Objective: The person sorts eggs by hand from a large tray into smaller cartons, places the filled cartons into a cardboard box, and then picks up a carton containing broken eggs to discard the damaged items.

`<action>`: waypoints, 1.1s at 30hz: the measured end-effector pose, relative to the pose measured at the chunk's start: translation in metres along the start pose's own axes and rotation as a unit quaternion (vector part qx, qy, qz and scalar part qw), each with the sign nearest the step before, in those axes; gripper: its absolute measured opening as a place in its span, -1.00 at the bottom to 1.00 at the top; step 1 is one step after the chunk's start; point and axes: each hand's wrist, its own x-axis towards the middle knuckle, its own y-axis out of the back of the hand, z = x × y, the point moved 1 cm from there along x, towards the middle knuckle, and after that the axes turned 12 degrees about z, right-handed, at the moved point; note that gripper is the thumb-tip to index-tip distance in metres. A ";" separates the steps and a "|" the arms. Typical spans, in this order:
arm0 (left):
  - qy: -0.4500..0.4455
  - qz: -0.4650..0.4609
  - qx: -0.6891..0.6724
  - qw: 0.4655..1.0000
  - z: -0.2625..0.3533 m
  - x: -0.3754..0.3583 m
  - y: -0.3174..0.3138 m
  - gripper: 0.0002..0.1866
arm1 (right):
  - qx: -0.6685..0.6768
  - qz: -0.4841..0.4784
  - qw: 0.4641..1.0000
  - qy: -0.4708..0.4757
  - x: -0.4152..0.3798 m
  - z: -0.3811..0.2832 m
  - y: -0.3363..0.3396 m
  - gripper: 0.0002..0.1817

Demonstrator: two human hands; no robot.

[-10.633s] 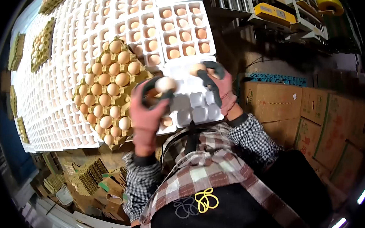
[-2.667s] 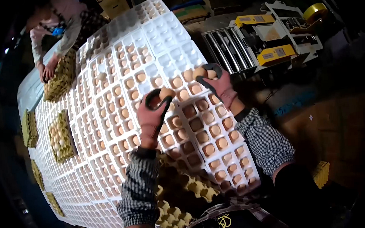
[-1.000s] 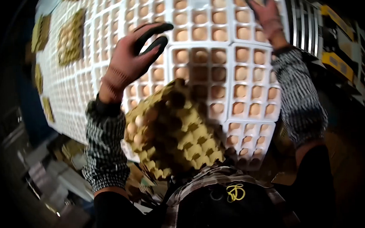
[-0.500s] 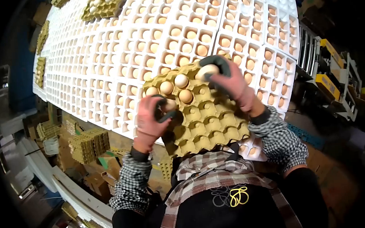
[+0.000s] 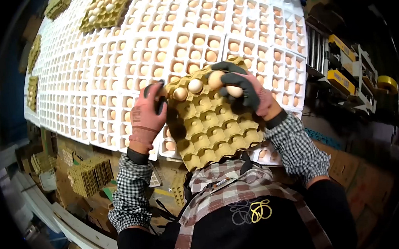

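A yellowish moulded-pulp egg tray [image 5: 218, 132] lies tilted across the front of white foam trays, its lower cups bare. Along its upper row sit a pale egg [image 5: 195, 86] and a light brown egg [image 5: 180, 94]. My right hand [image 5: 247, 88], in a pink glove with dark fingers, curls over the tray's upper right. Its fingers close around one brown egg [image 5: 215, 80], and a second egg [image 5: 234, 91] shows against the palm. My left hand [image 5: 147, 114], gloved alike, bends its fingers around an egg [image 5: 160, 93] at the upper left corner, mostly hidden.
White foam trays [image 5: 100, 78] filled with eggs cover the table. Another pulp tray with eggs [image 5: 103, 9] rests at the back. Stacked pulp trays [image 5: 90, 174] stand low on the left. A metal roller frame with yellow parts [image 5: 341, 81] is on the right.
My left hand has moved left and up to the tray's corner. My right hand has taken the brown egg from the second row. The view has shifted slightly.
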 end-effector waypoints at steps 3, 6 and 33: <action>-0.189 -0.076 0.218 0.955 0.003 0.008 -0.026 -0.54 | -0.519 0.077 0.769 0.366 0.053 0.016 -0.021 -0.65; -0.187 -0.137 0.291 0.928 0.036 0.013 -0.031 -0.41 | -0.854 -0.017 0.436 0.283 0.068 0.017 -0.060 -0.62; -0.177 -0.031 -0.006 0.984 0.169 0.319 -0.377 -0.55 | -0.496 0.457 0.662 0.328 0.225 -0.242 0.390 -0.56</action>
